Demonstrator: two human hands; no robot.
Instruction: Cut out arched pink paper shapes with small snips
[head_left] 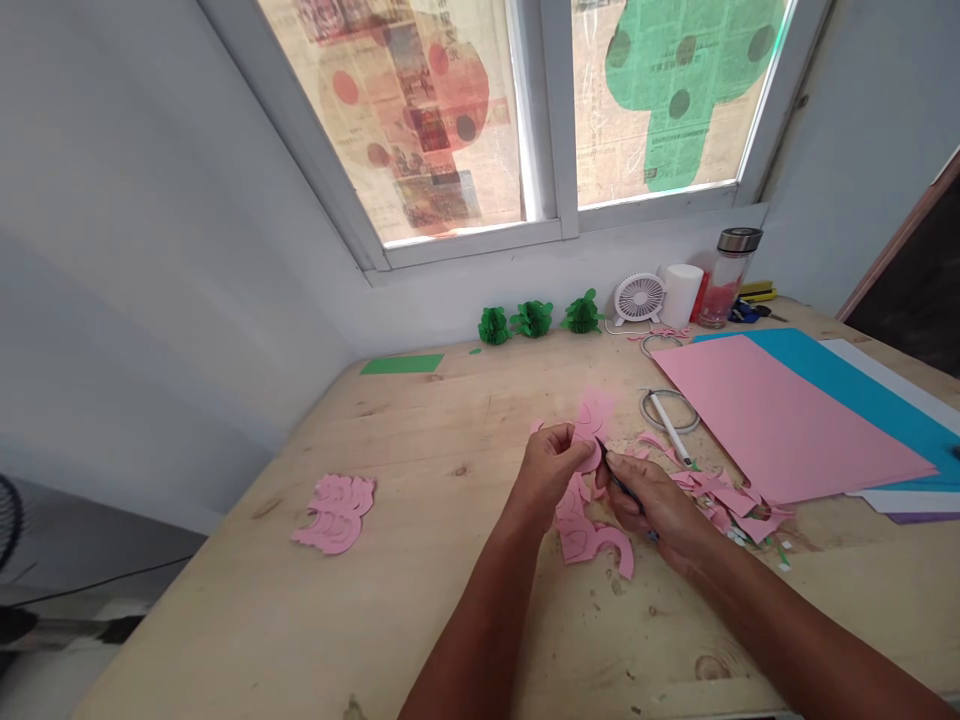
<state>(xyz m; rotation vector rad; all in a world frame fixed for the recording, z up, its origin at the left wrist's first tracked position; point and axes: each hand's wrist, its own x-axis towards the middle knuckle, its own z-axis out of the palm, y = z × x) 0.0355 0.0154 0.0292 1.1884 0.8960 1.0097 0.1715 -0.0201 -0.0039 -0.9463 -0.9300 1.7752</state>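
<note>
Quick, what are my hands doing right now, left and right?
Left hand: closed on a piece of pink paper.
Right hand: closed around a slim, dark cutting tool, its tip at that paper.

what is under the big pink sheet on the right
Blue paper, white paper and a purple sliver stick out beyond the pink sheet. Whatever lies under its middle is covered, so I can't tell how many sheets are there.
</note>
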